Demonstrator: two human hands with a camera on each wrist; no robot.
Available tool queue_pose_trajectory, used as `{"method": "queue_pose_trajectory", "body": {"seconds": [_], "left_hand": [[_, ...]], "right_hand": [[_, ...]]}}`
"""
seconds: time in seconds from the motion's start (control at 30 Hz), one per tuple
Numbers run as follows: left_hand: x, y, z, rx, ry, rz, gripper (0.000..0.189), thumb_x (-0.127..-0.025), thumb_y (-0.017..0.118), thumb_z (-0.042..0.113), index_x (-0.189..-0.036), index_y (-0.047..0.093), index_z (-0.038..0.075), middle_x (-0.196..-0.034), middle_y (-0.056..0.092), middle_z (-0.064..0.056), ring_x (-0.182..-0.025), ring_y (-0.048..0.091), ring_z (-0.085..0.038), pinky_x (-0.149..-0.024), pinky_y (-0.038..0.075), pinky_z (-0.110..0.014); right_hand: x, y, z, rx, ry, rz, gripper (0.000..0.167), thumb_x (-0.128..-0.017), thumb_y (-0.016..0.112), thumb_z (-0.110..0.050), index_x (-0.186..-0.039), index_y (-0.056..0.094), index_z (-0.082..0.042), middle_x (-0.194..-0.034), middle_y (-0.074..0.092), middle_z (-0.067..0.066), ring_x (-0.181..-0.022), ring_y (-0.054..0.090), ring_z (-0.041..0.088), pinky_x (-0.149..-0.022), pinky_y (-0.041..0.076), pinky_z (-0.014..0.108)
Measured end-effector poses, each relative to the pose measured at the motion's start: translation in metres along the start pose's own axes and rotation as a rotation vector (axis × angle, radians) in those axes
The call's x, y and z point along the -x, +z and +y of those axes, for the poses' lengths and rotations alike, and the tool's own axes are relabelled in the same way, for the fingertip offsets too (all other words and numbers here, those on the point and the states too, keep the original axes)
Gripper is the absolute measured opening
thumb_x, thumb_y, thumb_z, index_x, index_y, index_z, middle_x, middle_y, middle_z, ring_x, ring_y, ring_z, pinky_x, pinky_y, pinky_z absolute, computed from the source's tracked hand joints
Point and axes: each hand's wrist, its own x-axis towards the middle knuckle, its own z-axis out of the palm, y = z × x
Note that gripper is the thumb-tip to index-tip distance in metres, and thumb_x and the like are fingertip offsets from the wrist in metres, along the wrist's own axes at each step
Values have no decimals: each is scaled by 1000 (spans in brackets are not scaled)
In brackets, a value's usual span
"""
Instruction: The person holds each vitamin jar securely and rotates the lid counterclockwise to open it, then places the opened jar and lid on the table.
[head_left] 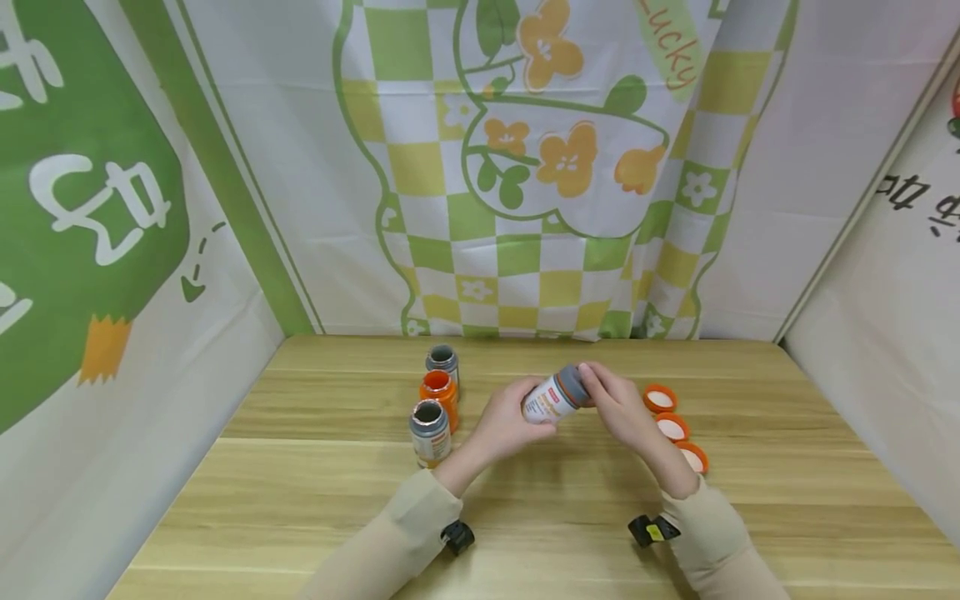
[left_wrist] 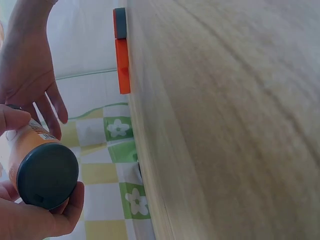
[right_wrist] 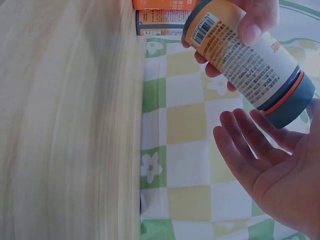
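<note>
A white and orange bottle (head_left: 546,403) with a dark grey cap (head_left: 573,384) is held tilted above the table, cap end toward the right. My left hand (head_left: 504,423) grips its body, fingers and thumb wrapped around it. Its round dark base (left_wrist: 47,176) faces the left wrist view. Beside the cap is my right hand (head_left: 621,407), its thumb right at the cap's edge. The right wrist view shows that hand's palm up (right_wrist: 280,175), fingers loosely extended below the cap. The printed label (right_wrist: 245,60) with a barcode shows there too.
Three uncapped bottles stand in a row at left: a grey-rimmed one (head_left: 431,437) in front, an orange one (head_left: 448,402), and a grey one (head_left: 444,360) behind. Three orange-rimmed lids (head_left: 660,398) lie inside-up in a row at right. A patterned curtain (head_left: 517,275) hangs behind the wooden table (head_left: 315,492).
</note>
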Motion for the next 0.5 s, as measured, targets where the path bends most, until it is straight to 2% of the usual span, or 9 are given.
{"method": "queue_pose_trajectory", "body": {"seconds": [0.13,0.33,0.5], "left_hand": [[1,1,-1,-19,10,2,53,-69,76,16,-119,60,12,-100,64,-1,-78,56,-10,-67,47,-24],[4,2,-4,-42,7,-1,53,-66,77,17,-117,61,12,-98,62,-2,-79,54,-10,-68,46,-24],[7,2,-4,-77,14,0,52,-65,79,16,-114,62,10,-98,62,-3,-79,53,-11,-68,45,-23]], "right_hand": [[-2,2,-3,35,0,2,41,-101,36,-39,-116,63,-12,-95,67,7,-79,61,16,-68,51,30],[-4,7,-6,15,-11,-18,39,-101,38,-38,-112,66,-13,-95,68,8,-75,60,15,-62,52,28],[-4,12,-7,63,-15,-12,36,-100,42,-38,-109,67,-14,-94,69,7,-72,58,14,-61,49,28]]}}
